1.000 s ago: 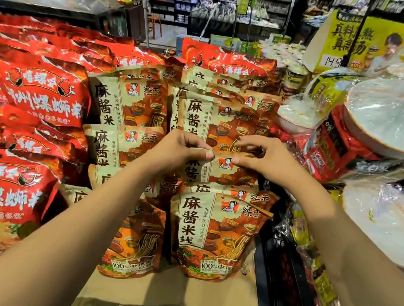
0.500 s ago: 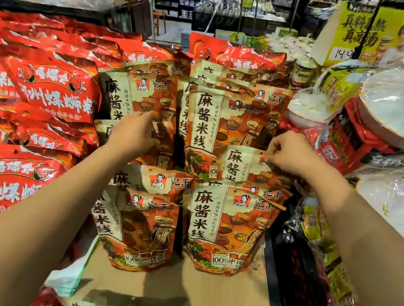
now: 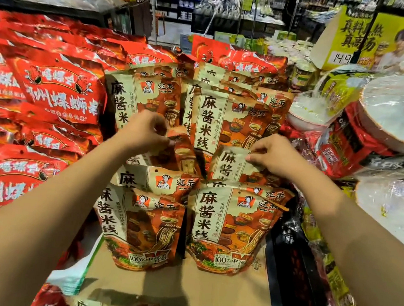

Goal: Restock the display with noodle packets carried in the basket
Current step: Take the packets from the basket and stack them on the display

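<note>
Shop aisle, shelves behind; sloped cardboard (image 3: 178, 286) display. Left hand (image 3: 147, 132) pinches top of tilted packet (image 3: 183, 153). Right hand (image 3: 275, 154) pinches top edge of second packet (image 3: 230, 164). Stocked packets (image 3: 227, 228) above and below hands: restock judged well along, near cardboard bare. Basket not identifiable. Red packets (image 3: 57, 90) left of left hand and wrapped bowls (image 3: 401, 115) right of right hand crowd sides.

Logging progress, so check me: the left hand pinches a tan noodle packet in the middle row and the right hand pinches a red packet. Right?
Not quite. In the head view the right hand pinches the top edge of a tan noodle packet too, not a red one; the red packets lie further left, beyond both hands. The part about the left hand is correct.
</note>
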`<act>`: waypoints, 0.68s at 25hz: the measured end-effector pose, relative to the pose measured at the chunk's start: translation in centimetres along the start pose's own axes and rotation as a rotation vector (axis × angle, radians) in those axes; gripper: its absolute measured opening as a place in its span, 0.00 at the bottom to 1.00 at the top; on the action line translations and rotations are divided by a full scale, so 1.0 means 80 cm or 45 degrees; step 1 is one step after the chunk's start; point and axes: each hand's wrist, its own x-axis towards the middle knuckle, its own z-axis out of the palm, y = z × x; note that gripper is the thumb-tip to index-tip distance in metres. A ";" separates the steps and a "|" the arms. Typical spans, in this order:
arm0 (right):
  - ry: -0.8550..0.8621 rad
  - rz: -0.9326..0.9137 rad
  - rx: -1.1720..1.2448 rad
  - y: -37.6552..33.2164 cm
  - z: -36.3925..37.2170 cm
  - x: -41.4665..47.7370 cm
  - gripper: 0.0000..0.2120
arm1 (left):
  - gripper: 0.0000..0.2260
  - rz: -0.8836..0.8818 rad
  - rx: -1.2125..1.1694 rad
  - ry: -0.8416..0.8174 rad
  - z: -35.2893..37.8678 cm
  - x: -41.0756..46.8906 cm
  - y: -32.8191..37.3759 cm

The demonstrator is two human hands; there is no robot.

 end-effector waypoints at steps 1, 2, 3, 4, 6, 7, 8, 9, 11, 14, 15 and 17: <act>-0.037 -0.008 -0.098 -0.002 0.009 0.001 0.06 | 0.06 0.035 0.085 -0.041 0.009 -0.001 0.008; -0.019 0.008 -0.148 -0.003 0.014 0.002 0.07 | 0.07 0.068 0.162 -0.051 0.018 -0.002 0.014; 0.026 0.046 -0.149 -0.004 0.016 0.000 0.08 | 0.10 0.084 0.199 -0.040 0.024 -0.002 0.017; 0.072 0.087 -0.133 -0.005 0.015 -0.007 0.10 | 0.14 0.089 0.204 -0.025 0.027 -0.002 0.017; 0.174 0.143 -0.114 -0.009 0.008 -0.030 0.18 | 0.20 0.119 0.252 0.030 0.025 -0.008 0.016; 0.249 0.166 -0.094 -0.010 0.004 -0.046 0.21 | 0.23 0.164 0.332 0.083 0.023 -0.013 0.015; 0.335 0.184 -0.064 -0.012 0.003 -0.068 0.24 | 0.26 0.228 0.425 0.151 0.025 -0.019 0.014; 0.418 0.203 -0.045 -0.013 0.005 -0.094 0.26 | 0.28 0.302 0.501 0.224 0.029 -0.030 0.018; 0.585 0.243 -0.043 -0.013 0.019 -0.149 0.28 | 0.28 0.437 0.559 0.334 0.044 -0.062 0.033; 0.851 0.427 -0.062 -0.015 0.060 -0.264 0.30 | 0.30 0.585 0.474 0.274 0.081 -0.137 0.059; 0.902 0.532 -0.091 -0.017 0.076 -0.306 0.29 | 0.30 0.640 0.458 0.232 0.097 -0.163 0.065; 0.860 0.829 -0.141 -0.012 0.110 -0.393 0.28 | 0.31 0.785 0.447 0.128 0.136 -0.215 0.075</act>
